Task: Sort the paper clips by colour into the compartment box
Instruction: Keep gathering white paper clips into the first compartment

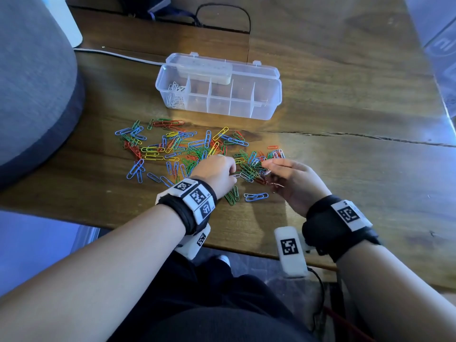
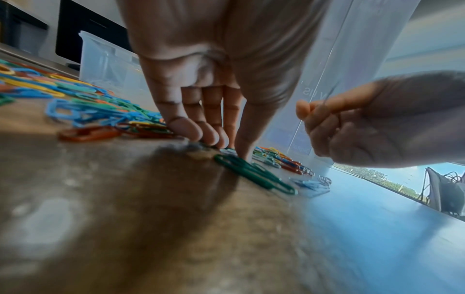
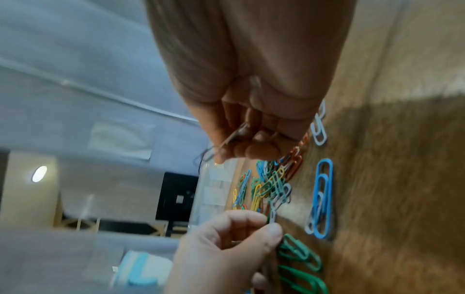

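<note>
Compartment box point(image 1: 261, 112), white clips point(image 1: 175, 95) leftmost compartment

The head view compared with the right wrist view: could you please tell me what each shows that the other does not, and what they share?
Only the head view shows the whole compartment box with its lid open and white clips in its leftmost compartment, plus the full spread of coloured clips. Only the right wrist view shows, close up, the right hand pinching a few thin clips; their colour is unclear. Both show the left hand at the pile, green clips and a blue pair on the wooden table.
</note>
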`<state>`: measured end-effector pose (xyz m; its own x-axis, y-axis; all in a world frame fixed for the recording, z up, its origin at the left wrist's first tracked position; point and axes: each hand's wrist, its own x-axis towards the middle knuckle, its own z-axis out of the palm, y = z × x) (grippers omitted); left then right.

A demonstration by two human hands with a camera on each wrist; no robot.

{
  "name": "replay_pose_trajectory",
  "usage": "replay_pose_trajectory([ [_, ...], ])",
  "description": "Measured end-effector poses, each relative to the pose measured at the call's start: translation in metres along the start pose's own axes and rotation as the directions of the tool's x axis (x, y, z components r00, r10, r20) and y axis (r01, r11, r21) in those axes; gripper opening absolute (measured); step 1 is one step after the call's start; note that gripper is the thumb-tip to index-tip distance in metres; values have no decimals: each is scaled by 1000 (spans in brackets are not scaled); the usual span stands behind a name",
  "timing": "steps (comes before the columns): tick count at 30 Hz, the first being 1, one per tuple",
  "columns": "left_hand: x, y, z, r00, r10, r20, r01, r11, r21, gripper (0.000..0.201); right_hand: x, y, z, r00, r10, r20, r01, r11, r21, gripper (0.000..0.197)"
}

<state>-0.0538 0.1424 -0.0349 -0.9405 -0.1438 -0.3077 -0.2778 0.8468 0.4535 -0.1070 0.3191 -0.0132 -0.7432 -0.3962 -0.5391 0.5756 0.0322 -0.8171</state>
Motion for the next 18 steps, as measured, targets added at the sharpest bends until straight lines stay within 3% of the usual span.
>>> replay_pose_trajectory([
  [4,1,2,2,999,31,5,-32,999,27,9,4,1,1,983,177,53,-184,959,214,20],
  [6,0,5,1,998,62,14,-63,995,72,11,8,1,3,981,194,0,-192,973,127,24],
  [8,0,6,0,996,85,21,-87,992,94,12,9,1,1,993,76,-91,-90,983,-162,19],
  [9,1,5,-1,996,83,27,-85,993,86,12,10,0,-1,994,-28,-102,-12,930,-368,15],
  [11,3,0,-3,998,61,36,-62,997,48,9,11,0,-3,976,-216,-9,148,699,-699,9],
  [12,4,-2,-6,998,46,31,-47,998,29,10,11,0,-2,964,-257,68,211,584,-784,9],
  [16,5,-4,-11,999,25,-30,-26,999,-40,17,13,6,17,952,-236,194,263,311,-913,20],
  [18,4,-1,-11,998,53,-33,-54,998,-25,12,15,8,26,950,-215,226,254,114,-960,20],
])
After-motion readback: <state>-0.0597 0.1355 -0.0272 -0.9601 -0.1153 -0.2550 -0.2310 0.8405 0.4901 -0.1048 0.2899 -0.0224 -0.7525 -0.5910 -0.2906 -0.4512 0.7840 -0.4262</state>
